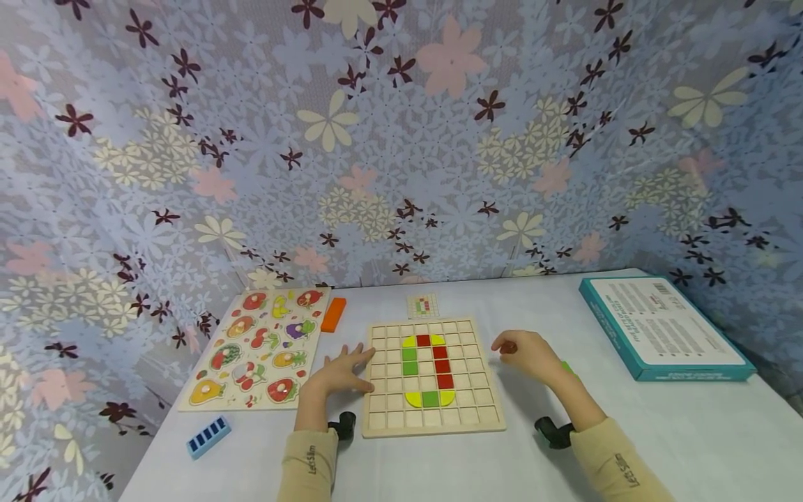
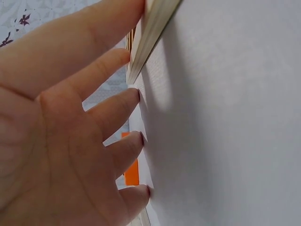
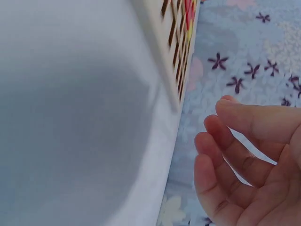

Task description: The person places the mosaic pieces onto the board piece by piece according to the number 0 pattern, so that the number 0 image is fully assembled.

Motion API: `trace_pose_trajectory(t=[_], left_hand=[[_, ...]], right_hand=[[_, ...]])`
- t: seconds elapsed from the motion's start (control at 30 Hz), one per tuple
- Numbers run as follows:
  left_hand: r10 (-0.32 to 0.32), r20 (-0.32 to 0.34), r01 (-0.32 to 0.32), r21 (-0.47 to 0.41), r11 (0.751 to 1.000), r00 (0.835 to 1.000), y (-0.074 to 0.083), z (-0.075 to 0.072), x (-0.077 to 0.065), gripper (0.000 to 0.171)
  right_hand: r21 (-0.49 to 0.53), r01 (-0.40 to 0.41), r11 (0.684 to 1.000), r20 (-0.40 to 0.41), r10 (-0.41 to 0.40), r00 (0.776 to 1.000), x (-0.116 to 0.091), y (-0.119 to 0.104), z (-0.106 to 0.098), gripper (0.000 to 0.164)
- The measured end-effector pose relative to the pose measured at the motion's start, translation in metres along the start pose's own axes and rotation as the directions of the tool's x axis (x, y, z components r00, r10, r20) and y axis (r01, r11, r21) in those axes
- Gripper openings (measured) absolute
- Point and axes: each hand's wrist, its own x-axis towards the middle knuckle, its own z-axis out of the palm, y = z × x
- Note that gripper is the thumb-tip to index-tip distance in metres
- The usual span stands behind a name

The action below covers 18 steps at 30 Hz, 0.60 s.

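The left hand (image 1: 339, 373) is spread at the left edge of a square wooden grid board (image 1: 389, 422); in the left wrist view its thumb and index fingertip reach the board's edge. On the board, red tiles (image 1: 442, 366), green tiles (image 1: 410, 359) and rounded yellow pieces (image 1: 447, 397) form an oval ring with a gap on its left side. The right hand (image 1: 527, 352) hovers off the board's right edge, fingers loosely bent, thumb near the index finger. In the right wrist view, nothing shows between its fingers (image 3: 214, 125).
A small pattern card (image 1: 423, 305) lies behind the board. To the left are a fruit puzzle board (image 1: 251, 352), an orange block (image 1: 334, 315) and a blue slotted tray (image 1: 208, 437). Something green (image 1: 569, 369) shows behind the right wrist. A teal box (image 1: 665, 328) lies far right.
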Motion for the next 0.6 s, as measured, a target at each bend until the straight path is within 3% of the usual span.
trace_pose_trajectory(t=[0.27, 0.6], left_hand=[[0.010, -0.002, -0.010, 0.015, 1.000, 1.000, 0.002, 0.000, -0.001, 0.074], [-0.003, 0.008, 0.003, 0.010, 1.000, 1.000, 0.001, 0.001, 0.001, 0.074]], right_hand=[[-0.095, -0.072, 0.993, 0.035, 0.076, 0.996, -0.013, 0.023, -0.022, 0.018], [-0.242, -0.174, 0.955, 0.065, 0.195, 0.979, -0.026, 0.043, -0.039, 0.027]])
